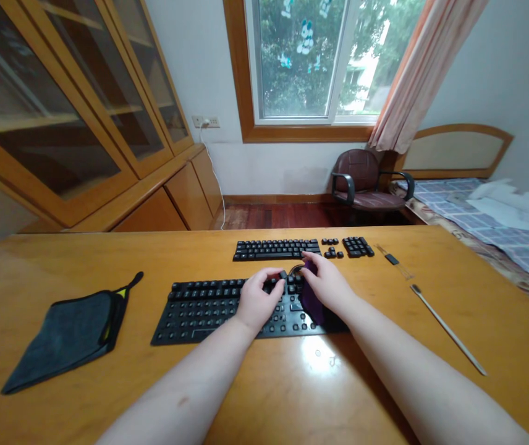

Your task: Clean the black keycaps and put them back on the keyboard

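A black keyboard (185,321) lies on the table under both my hands. Caps sit on its upper rows, while bare switches show across much of the lower part. My left hand (259,296) is closed over its upper middle, pinching a small black keycap (283,274) between thumb and fingers. Close by on the right, my right hand (327,281) grips a purple cloth (311,300) that hangs down onto the keyboard's right part. The right fingertips are partly hidden behind the cloth. Behind the keyboard, loose black keycaps (276,250) are laid out in rows.
A wire keycap puller (391,259) and a thin brush (447,327) lie on the right of the wooden table (83,408). On the left is a folded dark grey cloth (67,334). Beyond the table stand a chair (359,176), a bed and a glass-fronted cabinet.
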The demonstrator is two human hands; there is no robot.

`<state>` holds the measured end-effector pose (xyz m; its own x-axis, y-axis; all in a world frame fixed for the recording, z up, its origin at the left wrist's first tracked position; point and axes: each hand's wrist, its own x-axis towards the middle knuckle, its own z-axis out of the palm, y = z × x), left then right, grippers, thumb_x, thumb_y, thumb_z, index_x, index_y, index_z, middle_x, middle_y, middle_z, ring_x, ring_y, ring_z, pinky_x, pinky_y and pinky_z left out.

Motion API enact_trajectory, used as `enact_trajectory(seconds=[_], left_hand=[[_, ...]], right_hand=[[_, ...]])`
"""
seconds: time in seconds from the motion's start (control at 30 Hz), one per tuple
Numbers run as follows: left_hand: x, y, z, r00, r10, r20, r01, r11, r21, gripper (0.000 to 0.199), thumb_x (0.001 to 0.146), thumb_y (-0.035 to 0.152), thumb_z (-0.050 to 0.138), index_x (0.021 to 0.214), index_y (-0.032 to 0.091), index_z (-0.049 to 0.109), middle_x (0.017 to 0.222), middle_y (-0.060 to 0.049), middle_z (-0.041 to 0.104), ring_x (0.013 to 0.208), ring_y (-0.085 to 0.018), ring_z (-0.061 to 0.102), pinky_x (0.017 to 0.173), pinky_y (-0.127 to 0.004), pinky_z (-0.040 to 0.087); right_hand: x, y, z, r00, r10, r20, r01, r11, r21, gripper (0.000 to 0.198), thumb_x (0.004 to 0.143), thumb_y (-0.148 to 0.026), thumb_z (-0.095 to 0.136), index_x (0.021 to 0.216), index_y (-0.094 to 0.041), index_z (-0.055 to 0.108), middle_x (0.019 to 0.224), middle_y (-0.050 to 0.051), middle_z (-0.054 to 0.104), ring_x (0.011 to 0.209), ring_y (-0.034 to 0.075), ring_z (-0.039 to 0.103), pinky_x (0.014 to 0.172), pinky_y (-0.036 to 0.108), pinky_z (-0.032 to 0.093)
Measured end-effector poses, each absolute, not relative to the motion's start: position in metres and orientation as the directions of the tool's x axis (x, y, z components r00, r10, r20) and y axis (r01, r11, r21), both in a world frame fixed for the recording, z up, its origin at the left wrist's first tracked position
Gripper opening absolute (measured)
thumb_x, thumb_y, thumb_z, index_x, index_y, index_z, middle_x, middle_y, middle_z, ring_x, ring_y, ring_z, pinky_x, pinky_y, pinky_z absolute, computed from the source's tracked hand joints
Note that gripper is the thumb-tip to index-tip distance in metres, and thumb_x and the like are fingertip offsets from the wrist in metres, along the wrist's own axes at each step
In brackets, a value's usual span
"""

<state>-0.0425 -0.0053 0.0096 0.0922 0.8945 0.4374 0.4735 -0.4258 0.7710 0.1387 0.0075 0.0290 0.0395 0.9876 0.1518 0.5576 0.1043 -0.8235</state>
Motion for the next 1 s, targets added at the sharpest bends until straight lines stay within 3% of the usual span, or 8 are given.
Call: enact_trajectory(seconds=[0.1, 0.23, 0.37, 0.5, 0.67, 0.83, 0.9, 1.0], left_hand=[[-0.042, -0.005, 0.01, 0.092, 0.896, 0.433, 0.473, -0.423, 0.773, 0.018, 0.078, 0.024, 0.057, 0.094, 0.019, 0.063, 0.089, -0.004, 0.069, 0.083, -0.017, 0.065, 0.081, -0.033, 0.052], [-0.043, -0.006, 0.01, 0.094, 0.896, 0.434, 0.476, -0.424, 0.771, 0.019, 0.078, 0.024, 0.057, 0.095, 0.019, 0.063, 0.089, -0.004, 0.069, 0.083, -0.017, 0.065, 0.08, -0.033, 0.052], [-0.042, -0.005, 0.011, 0.096, 0.89, 0.445, 0.475, -0.434, 0.765, 0.019, 0.077, 0.023, 0.058, 0.094, 0.019, 0.063, 0.088, -0.004, 0.069, 0.082, -0.017, 0.065, 0.079, -0.032, 0.052], [-0.042, -0.005, 0.01, 0.101, 0.889, 0.446, 0.47, -0.438, 0.767, 0.019, 0.077, 0.022, 0.058, 0.095, 0.018, 0.063, 0.088, -0.004, 0.069, 0.082, -0.017, 0.064, 0.079, -0.032, 0.052], [-0.042, -0.005, 0.008, 0.12, 0.877, 0.465, 0.452, -0.465, 0.761, 0.018, 0.077, 0.021, 0.058, 0.094, 0.018, 0.063, 0.087, -0.004, 0.069, 0.082, -0.017, 0.064, 0.079, -0.032, 0.052], [-0.042, -0.005, 0.006, 0.124, 0.865, 0.486, 0.44, -0.487, 0.754, 0.019, 0.077, 0.02, 0.059, 0.095, 0.018, 0.063, 0.088, -0.004, 0.069, 0.083, -0.017, 0.064, 0.079, -0.032, 0.052], [-0.042, -0.005, 0.005, 0.114, 0.864, 0.49, 0.437, -0.487, 0.756, 0.019, 0.077, 0.021, 0.058, 0.095, 0.018, 0.063, 0.09, -0.004, 0.068, 0.083, -0.017, 0.064, 0.079, -0.032, 0.051], [-0.042, -0.005, 0.006, 0.116, 0.866, 0.486, 0.434, -0.484, 0.76, 0.018, 0.077, 0.021, 0.058, 0.094, 0.018, 0.063, 0.089, -0.004, 0.068, 0.082, -0.017, 0.064, 0.079, -0.032, 0.052]], right_hand=[[0.148, 0.011, 0.033, 0.07, 0.994, 0.086, 0.64, 0.021, -0.768, 0.03, 0.08, -0.035, 0.052, 0.103, -0.019, 0.064, 0.103, 0.01, 0.067, 0.096, 0.023, 0.06, 0.086, 0.035, 0.041], [0.157, 0.015, 0.037, 0.083, 0.996, 0.014, 0.72, -0.051, -0.692, 0.022, 0.077, -0.039, 0.056, 0.078, -0.019, 0.065, 0.076, 0.007, 0.068, 0.072, 0.021, 0.061, 0.065, 0.03, 0.041], [0.155, 0.015, 0.035, 0.046, 0.999, 0.014, 0.616, -0.018, -0.788, 0.025, 0.071, -0.041, 0.061, 0.062, -0.019, 0.054, 0.059, 0.0, 0.059, 0.055, 0.014, 0.051, 0.052, 0.025, 0.035], [0.149, 0.015, 0.03, 0.038, 0.995, 0.096, 0.422, 0.071, -0.904, 0.028, 0.069, -0.044, 0.062, 0.064, -0.02, 0.047, 0.055, -0.004, 0.051, 0.052, 0.011, 0.045, 0.05, 0.023, 0.033], [0.147, 0.014, 0.03, 0.073, 0.994, 0.086, 0.31, 0.059, -0.949, 0.031, 0.066, -0.042, 0.066, 0.061, -0.021, 0.044, 0.05, -0.007, 0.042, 0.047, 0.01, 0.039, 0.047, 0.023, 0.03], [0.144, 0.011, 0.037, -0.034, 0.997, 0.065, 0.052, 0.067, -0.996, 0.023, 0.068, -0.038, 0.065, 0.075, -0.02, 0.054, 0.068, -0.001, 0.061, 0.061, 0.014, 0.055, 0.057, 0.025, 0.041], [0.144, 0.01, 0.038, -0.046, 0.997, 0.056, 0.061, 0.059, -0.996, 0.023, 0.069, -0.038, 0.064, 0.083, -0.019, 0.06, 0.077, 0.002, 0.066, 0.067, 0.015, 0.058, 0.061, 0.027, 0.044], [0.145, 0.012, 0.036, 0.023, 0.999, 0.043, 0.246, 0.036, -0.969, 0.023, 0.069, -0.036, 0.065, 0.083, -0.019, 0.068, 0.075, 0.004, 0.067, 0.065, 0.017, 0.059, 0.064, 0.031, 0.046]])
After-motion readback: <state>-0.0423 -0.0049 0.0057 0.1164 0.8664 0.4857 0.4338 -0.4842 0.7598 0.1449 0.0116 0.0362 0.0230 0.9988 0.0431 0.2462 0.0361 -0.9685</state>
